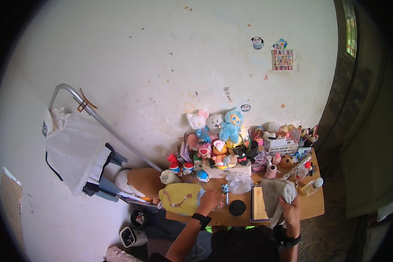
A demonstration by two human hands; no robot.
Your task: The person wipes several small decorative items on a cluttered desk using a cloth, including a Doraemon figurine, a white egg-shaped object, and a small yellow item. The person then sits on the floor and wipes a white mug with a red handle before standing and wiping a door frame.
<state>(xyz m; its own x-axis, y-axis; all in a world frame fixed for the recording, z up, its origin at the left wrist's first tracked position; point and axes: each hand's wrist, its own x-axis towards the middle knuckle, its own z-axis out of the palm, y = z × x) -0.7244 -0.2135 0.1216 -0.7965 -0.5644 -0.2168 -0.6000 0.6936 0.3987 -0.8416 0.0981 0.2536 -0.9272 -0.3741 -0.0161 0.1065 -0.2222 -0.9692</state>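
My right hand (290, 209) grips a folded grey cloth (275, 196) above the right part of the wooden desk, partly over a yellow-covered notebook (258, 204). At the desk's front, my left hand (211, 199) is beside a yellow bag (178, 198) with rope handles. A small clear item shows under its fingers; whether they hold it cannot be told. Right of this hand lie a blue patterned item with a strap (225, 188) and a round black disc (237, 208). Behind them is a crumpled clear plastic bag (239, 182).
Plush toys (231, 126) and figurines crowd the desk's back along the wall. Bottles (311, 187) stand at its right edge. Left are a metal clothes rail (124, 137) with hanging clothes (77, 149) and a white bin (134, 237) on the floor.
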